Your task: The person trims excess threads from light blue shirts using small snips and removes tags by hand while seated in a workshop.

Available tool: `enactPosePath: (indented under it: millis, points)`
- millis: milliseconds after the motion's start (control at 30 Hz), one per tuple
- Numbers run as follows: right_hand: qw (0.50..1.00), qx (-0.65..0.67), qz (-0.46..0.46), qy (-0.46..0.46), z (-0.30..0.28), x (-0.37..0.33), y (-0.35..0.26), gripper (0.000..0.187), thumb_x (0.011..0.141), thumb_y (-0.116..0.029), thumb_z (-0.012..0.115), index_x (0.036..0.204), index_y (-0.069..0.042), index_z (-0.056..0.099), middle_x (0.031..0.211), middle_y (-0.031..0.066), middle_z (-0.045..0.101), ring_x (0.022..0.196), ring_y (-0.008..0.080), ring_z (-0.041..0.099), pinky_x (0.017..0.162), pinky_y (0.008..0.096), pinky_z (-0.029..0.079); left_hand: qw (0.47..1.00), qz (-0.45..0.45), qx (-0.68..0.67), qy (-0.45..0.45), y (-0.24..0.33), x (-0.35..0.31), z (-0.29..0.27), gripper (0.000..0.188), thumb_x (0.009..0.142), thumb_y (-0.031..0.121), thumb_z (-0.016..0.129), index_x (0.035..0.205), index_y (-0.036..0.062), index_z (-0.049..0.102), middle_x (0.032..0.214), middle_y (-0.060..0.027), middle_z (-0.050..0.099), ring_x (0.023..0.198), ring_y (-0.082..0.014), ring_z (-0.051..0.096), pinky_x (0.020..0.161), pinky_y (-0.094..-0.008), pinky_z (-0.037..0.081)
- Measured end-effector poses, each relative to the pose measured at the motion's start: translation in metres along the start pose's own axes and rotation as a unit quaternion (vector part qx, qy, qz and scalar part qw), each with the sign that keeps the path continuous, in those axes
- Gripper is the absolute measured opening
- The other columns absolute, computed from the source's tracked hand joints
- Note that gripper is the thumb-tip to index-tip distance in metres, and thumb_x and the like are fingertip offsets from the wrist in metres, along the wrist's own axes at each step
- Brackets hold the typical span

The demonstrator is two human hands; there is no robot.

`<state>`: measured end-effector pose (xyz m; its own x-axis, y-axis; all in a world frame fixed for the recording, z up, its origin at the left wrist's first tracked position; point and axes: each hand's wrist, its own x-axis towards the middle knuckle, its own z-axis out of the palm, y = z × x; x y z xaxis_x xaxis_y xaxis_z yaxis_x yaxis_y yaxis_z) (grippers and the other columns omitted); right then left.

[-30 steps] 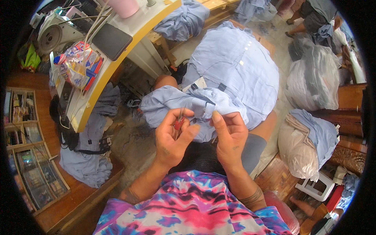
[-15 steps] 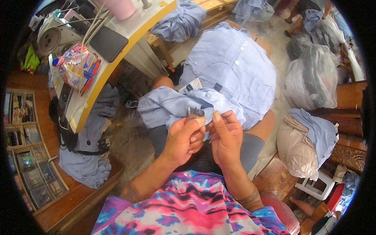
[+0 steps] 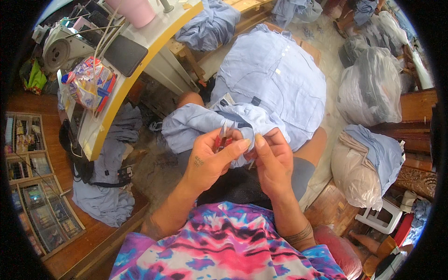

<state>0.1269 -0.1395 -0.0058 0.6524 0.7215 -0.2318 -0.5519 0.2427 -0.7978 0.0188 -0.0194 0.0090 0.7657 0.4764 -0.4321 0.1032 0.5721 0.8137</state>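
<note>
A light blue garment [image 3: 189,123] lies bunched across my lap, with a dark label near its upper folds. My left hand [image 3: 212,156] is closed around small red-handled thread snips [image 3: 223,136], whose metal blades point up and away from me. Its thumb and fingertips also press at the cloth's near edge. Close beside it, my right hand [image 3: 273,161] pinches the same edge between thumb and fingers. The fingers hide most of the snips' handles and the exact bit of cloth between the hands.
Beyond my knees rises a large light blue pile of garments [image 3: 275,70]. A yellow-edged table [image 3: 149,44] at left carries a phone [image 3: 125,55], a snack packet [image 3: 91,84] and a pink container [image 3: 135,11]. Filled plastic bags [image 3: 371,88] and a white stool [image 3: 380,217] stand right.
My left hand has turned, so the snips' red handles now show and the blades stand more upright. Both hands stay at the garment's edge, and the view has shifted slightly.
</note>
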Motion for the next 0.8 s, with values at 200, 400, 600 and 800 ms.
enactPosePath:
  millis: [200, 400, 600, 800]
  points:
    - [1.000, 0.013, 0.012, 0.021, -0.002, -0.009, -0.001, 0.023, 0.096, -0.005, 0.071, 0.114, 0.000, 0.057, 0.099, 0.0068, 0.065, 0.085, 0.0138, 0.063, 0.078, 0.0272, 0.053, 0.999, 0.034, -0.010, 0.027, -0.008, 0.001, 0.010, 0.013, 0.095, 0.015, 0.075, 0.099, 0.0047, 0.070, 0.068, 0.0073, 0.055, 0.049, 0.0009, 0.039, 0.042, -0.0194, 0.024]
    - [0.992, 0.116, 0.030, 0.039, -0.005, -0.011, 0.001, 0.029, 0.093, -0.001, 0.074, 0.110, -0.005, 0.052, 0.098, 0.0069, 0.066, 0.085, 0.0158, 0.066, 0.077, 0.0276, 0.055, 0.979, 0.006, -0.201, -0.021, -0.015, 0.001, 0.016, 0.012, 0.098, 0.014, 0.065, 0.090, 0.0070, 0.062, 0.066, 0.0028, 0.053, 0.044, -0.0017, 0.035, 0.039, -0.0206, 0.029]
    - [0.978, 0.208, 0.025, -0.016, -0.016, -0.004, 0.004, 0.033, 0.091, 0.002, 0.074, 0.099, -0.011, 0.045, 0.096, 0.0084, 0.067, 0.083, 0.0165, 0.067, 0.073, 0.0286, 0.055, 0.945, -0.059, -0.319, -0.042, -0.011, -0.005, 0.029, 0.009, 0.098, 0.014, 0.063, 0.092, 0.0075, 0.060, 0.076, 0.0005, 0.057, 0.045, -0.0029, 0.036, 0.038, -0.0215, 0.028]
    - [0.998, 0.048, -0.023, -0.030, -0.020, 0.002, -0.007, 0.033, 0.091, 0.007, 0.072, 0.095, -0.010, 0.044, 0.095, 0.0109, 0.066, 0.082, 0.0165, 0.068, 0.072, 0.0272, 0.057, 0.971, 0.188, 0.146, 0.010, -0.001, -0.009, 0.012, 0.018, 0.098, 0.012, 0.067, 0.112, 0.0007, 0.066, 0.074, 0.0056, 0.053, 0.058, -0.0036, 0.044, 0.055, -0.0192, 0.035]
